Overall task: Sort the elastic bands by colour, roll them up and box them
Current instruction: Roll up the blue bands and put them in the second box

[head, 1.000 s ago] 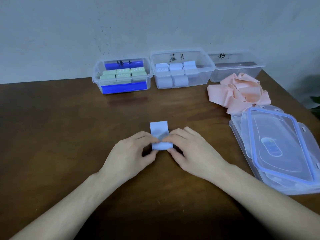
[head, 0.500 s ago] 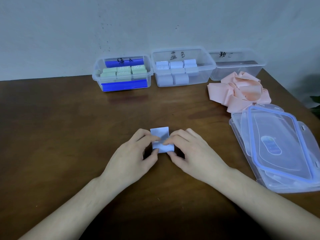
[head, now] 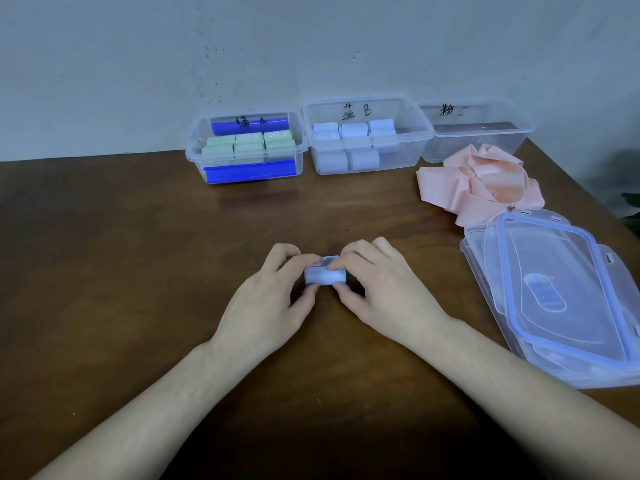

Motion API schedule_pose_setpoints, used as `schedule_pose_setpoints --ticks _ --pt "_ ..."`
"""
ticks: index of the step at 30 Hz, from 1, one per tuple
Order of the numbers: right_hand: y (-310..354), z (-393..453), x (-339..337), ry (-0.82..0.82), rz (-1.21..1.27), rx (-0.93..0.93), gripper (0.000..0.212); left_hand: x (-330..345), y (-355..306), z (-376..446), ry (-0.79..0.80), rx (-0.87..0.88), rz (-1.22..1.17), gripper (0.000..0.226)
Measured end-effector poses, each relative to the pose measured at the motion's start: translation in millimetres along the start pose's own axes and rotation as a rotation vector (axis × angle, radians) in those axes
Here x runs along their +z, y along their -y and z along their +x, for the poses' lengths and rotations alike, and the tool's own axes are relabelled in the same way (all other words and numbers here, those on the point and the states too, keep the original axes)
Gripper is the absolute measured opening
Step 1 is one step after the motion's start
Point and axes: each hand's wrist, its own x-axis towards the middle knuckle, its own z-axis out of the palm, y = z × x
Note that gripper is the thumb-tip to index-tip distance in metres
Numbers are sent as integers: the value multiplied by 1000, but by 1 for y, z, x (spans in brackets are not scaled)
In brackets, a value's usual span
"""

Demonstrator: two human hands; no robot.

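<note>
left hand (head: 266,299) and right hand (head: 377,289) both pinch one pale blue rolled band (head: 325,274), held between them just over the bench (head: 121,254). beyond the hands, three clear boxes in a row. left box (head: 246,147), handwritten character + "a": green rolls (head: 249,145), "30 lb" legible, count unclear. middle box (head: 367,133), marked "b": five blue rolls visible, one reads "20". right box (head: 474,133), character + "c". pink bands (head: 481,185) loose, right of the hands, beside stacked lids (head: 561,299).
</note>
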Motion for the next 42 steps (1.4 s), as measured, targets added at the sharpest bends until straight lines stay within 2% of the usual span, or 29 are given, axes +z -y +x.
schedule_pose_setpoints --ticks 9,16,22,26,29,35,39,42 --pt "-1 10 1 58 -35 47 45 4 8 11 -10 66 135 39" --pt "-6 25 1 75 17 96 33 4 4 29 92 -44 243 45" --pt "-2 33 -10 38 146 191 23 -7 -9 44 111 -166 -68 46" --pt "-2 34 -17 41 250 273 30 -7 -22 55 128 -255 -389 38" --pt "-4 32 -24 28 365 306 32 -4 -28 64 94 -254 -547 35" --pt "-15 27 -44 27 503 330 30 -8 -32 81 103 -195 -558 66" --pt "-28 30 -62 -67 396 288 27 -17 -35 98 126 -178 -495 74" --pt "-39 39 -75 -137 304 203 34 -24 -38 115 119 -144 -438 73"
